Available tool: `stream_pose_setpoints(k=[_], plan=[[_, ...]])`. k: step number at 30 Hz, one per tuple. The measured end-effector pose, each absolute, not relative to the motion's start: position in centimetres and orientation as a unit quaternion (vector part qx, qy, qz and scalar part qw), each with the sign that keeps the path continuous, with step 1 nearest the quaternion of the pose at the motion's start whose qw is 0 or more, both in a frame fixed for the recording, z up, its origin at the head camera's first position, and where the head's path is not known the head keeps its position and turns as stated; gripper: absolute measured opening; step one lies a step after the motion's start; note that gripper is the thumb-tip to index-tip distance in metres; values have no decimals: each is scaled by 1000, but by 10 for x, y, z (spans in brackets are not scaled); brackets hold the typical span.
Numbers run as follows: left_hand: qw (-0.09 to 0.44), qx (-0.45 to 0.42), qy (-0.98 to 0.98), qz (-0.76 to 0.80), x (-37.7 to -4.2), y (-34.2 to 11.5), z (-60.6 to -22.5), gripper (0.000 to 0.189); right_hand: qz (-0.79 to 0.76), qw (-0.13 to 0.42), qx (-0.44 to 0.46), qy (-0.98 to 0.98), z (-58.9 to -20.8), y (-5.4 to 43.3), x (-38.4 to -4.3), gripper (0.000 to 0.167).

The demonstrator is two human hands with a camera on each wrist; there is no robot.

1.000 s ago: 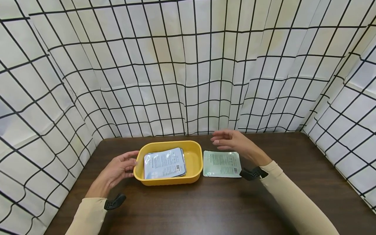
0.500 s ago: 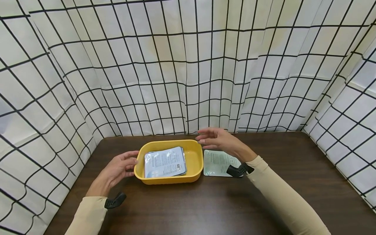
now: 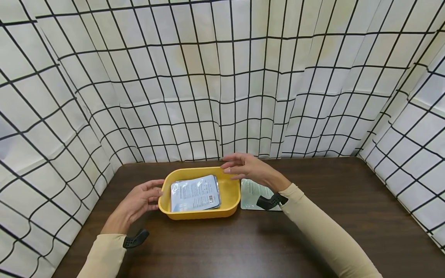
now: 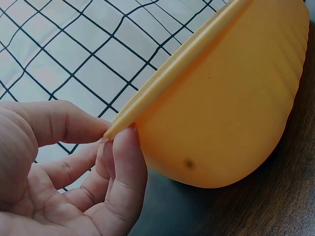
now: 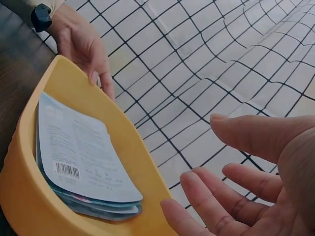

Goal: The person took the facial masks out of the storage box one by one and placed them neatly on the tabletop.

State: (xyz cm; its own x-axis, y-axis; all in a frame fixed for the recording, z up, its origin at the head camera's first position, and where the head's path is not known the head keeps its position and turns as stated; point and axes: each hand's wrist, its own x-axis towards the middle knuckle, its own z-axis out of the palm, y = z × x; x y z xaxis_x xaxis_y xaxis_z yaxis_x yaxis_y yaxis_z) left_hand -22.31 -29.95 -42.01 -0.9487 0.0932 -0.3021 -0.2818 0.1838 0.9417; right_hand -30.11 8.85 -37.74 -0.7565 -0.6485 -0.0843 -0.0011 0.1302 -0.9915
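A yellow plastic basin (image 3: 229, 193) stands on the table with a stack of pale blue flat sachets (image 3: 194, 194) lying in its left part. My left hand (image 3: 140, 200) pinches the basin's left rim between thumb and fingers, which the left wrist view shows close up. Above the basin's right far corner hovers my right hand (image 3: 252, 170), its fingers loosely bent and holding nothing. A mint green sachet (image 3: 255, 193) lies flat just right of the basin, partly hidden under my right wrist. Printed text and a barcode show on the top blue sachet (image 5: 81, 152).
The dark wooden table (image 3: 222, 247) reaches back to a white curtain (image 3: 194, 88) with a black grid, which also closes off both sides. Each wrist wears a black strap mount (image 3: 135, 238).
My right hand has moved left, from above the green sachet to over the basin's right end, and its wrist now covers part of that sachet. The left hand and basin stay put.
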Motion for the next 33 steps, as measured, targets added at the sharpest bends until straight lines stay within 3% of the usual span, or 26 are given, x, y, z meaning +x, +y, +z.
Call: stream_pose_setpoints(k=[33], plan=[[147, -67, 752, 639, -223, -299, -420, 60, -556, 290, -241, 741, -402, 30, -303, 58]])
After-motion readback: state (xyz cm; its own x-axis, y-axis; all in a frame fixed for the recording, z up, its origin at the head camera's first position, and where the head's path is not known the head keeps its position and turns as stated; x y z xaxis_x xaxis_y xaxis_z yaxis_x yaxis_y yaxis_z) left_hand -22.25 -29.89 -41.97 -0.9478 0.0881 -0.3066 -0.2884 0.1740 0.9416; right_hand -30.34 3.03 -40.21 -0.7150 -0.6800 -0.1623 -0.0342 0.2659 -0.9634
